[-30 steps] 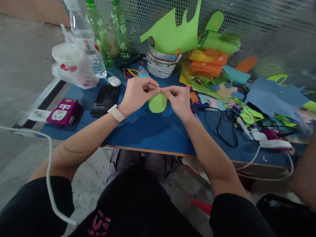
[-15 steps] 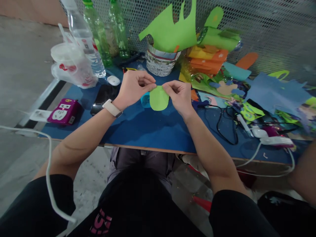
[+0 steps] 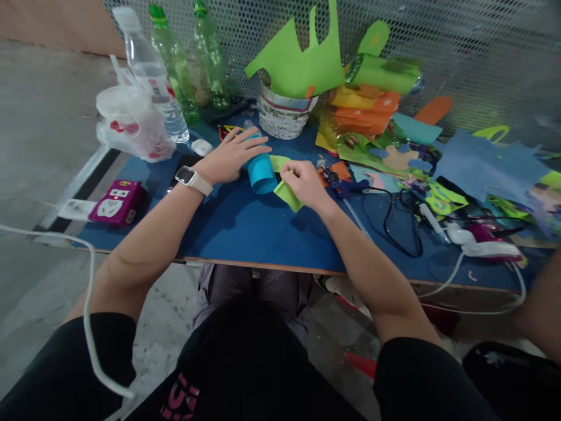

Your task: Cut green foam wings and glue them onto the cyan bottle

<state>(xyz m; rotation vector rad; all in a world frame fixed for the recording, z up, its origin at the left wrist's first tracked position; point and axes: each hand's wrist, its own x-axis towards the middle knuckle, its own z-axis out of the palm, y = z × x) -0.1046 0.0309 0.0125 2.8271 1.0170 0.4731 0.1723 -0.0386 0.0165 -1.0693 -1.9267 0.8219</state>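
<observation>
My left hand (image 3: pixel 234 153) rests on the blue cylinder (image 3: pixel 262 172), fingers spread across its upper side; the cylinder lies tipped over, its open end towards me, at the middle of the table (image 3: pixel 245 234). My right hand (image 3: pixel 304 181) pinches a green paper piece (image 3: pixel 290 199) just right of it. More green shows beyond my fist, though I can't quite tell if it's the same sheet. The glue gun (image 3: pixel 350 187) lies to the right, the basket (image 3: pixel 284 120) on the far side.

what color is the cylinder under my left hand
Bright blue; the cylinder shows best in the head view.
</observation>
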